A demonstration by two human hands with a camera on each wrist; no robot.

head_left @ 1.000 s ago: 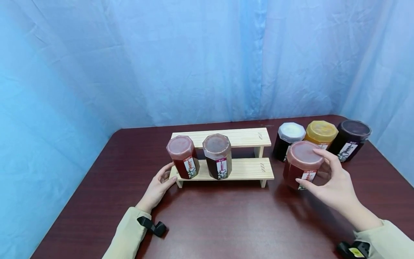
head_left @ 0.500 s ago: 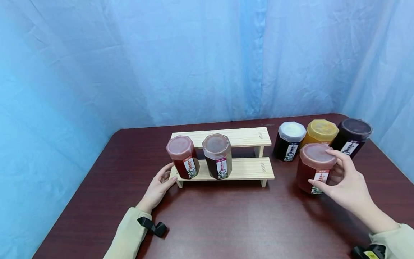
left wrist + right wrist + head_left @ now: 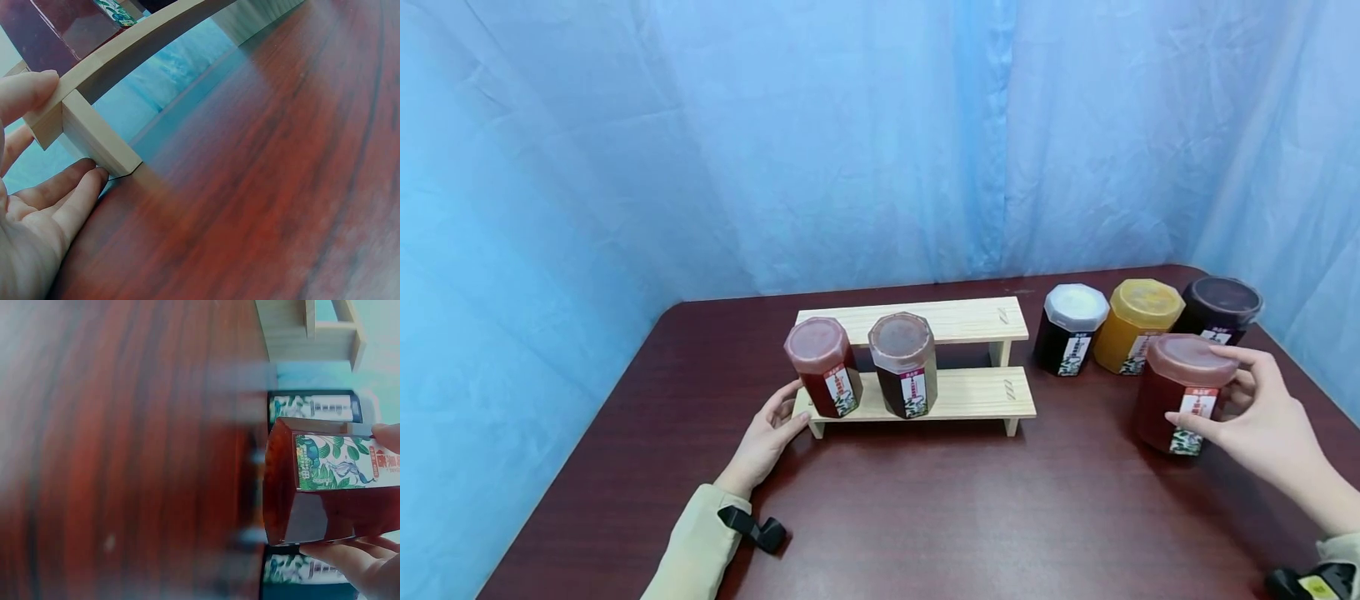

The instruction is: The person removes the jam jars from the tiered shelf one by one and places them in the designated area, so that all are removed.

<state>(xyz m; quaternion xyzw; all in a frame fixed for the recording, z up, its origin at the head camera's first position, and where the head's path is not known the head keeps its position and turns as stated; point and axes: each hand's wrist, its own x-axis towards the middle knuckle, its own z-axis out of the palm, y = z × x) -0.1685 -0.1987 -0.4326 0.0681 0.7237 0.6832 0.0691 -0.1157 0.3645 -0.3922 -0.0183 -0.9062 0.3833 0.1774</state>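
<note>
An eight-sided jar of dark red contents with a pinkish lid (image 3: 1172, 400) is gripped by my right hand (image 3: 1273, 417), thumb at its label and fingers around the far side. It is upright; a narrow shadowed gap seems to lie under it in the right wrist view. My left hand (image 3: 760, 446) holds the left end of a two-step wooden rack (image 3: 973, 392), with thumb at the board's edge and lower fingertips by the leg (image 3: 100, 137). Another red jar (image 3: 827, 379) and a dark brown jar (image 3: 902, 375) stand on the lower step.
At the back right stand a black jar with a white lid (image 3: 1067, 346), a yellow jar (image 3: 1123, 342) and a dark purple jar (image 3: 1221, 304), partly behind the held one. All are on a dark red-brown table (image 3: 925, 508). Blue curtains (image 3: 850, 142) hang behind and to the left.
My right hand has carried the red jar rightward, away from the rack and past the front of the yellow jar, uncovering it. My left hand and the rack have stayed in place.
</note>
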